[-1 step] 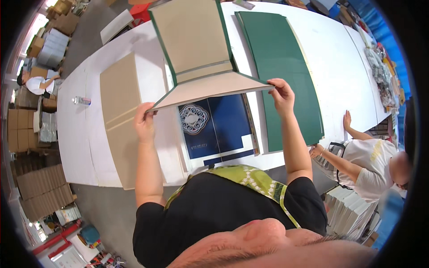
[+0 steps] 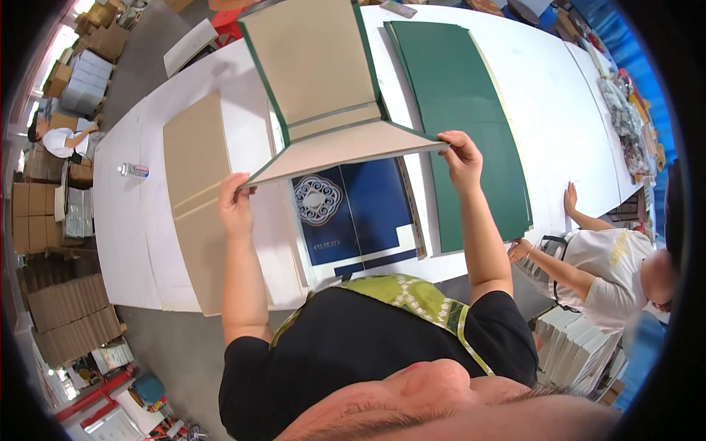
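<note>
My left hand and my right hand pinch the two near corners of a large cardboard cover with green edges. Its near panel is lifted and tilted, while a far panel stretches away beyond two fold lines. Below the raised panel, a dark blue printed sheet with a white round ornament shows in part; its far side is hidden. Right of it lies a stack of green covers. To the left, beige cardboard sheets with a lengthwise groove rest on the white table.
A spray can lies on the table's left part. At the right edge, a co-worker in a white shirt has a hand on the table. Another person is at the far left, near stacked cartons. Plastic-wrapped items line the far right.
</note>
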Motion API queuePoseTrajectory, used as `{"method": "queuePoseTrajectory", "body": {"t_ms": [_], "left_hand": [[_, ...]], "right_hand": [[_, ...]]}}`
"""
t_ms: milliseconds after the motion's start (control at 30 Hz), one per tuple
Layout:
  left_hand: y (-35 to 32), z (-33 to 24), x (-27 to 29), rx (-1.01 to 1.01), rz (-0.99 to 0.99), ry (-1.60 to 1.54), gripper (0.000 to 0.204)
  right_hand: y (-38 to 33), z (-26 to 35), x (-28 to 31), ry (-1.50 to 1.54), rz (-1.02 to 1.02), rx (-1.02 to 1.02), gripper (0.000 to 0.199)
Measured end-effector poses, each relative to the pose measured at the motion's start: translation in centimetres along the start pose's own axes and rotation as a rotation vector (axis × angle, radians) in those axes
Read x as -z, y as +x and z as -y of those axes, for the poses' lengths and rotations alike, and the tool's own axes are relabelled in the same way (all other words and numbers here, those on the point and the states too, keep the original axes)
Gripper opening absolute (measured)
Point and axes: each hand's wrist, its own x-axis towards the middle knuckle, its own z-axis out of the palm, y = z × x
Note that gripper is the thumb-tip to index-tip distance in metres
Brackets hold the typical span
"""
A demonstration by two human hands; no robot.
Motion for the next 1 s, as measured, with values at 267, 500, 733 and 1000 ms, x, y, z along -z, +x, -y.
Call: {"method": "queuePoseTrajectory", "body": {"t_ms": [267, 500, 733, 1000], "left_hand": [[1.1, 0.2, -1.1, -0.025, -0.171, -0.145, 0.019], [1.5, 0.9, -1.4, -0.057, -0.219, -0.142, 0.022], [2.0, 2.0, -1.6, -0.131, -0.215, -0.183, 0.027], [3.0, 2.6, -1.7, -0.165, -0.228, -0.203, 0.031]], "right_hand": [[1.7, -1.2, -2.2, 0.144, -0.202, 0.186, 0.018], [2.4, -0.8, -2.3, 0.036, -0.217, 0.238, 0.019], [4.0, 0.9, -0.4, -0.469, -0.04, 0.343, 0.02], [3.8, -0.3, 1.8, -0.4, 0.105, 0.318, 0.018]]}}
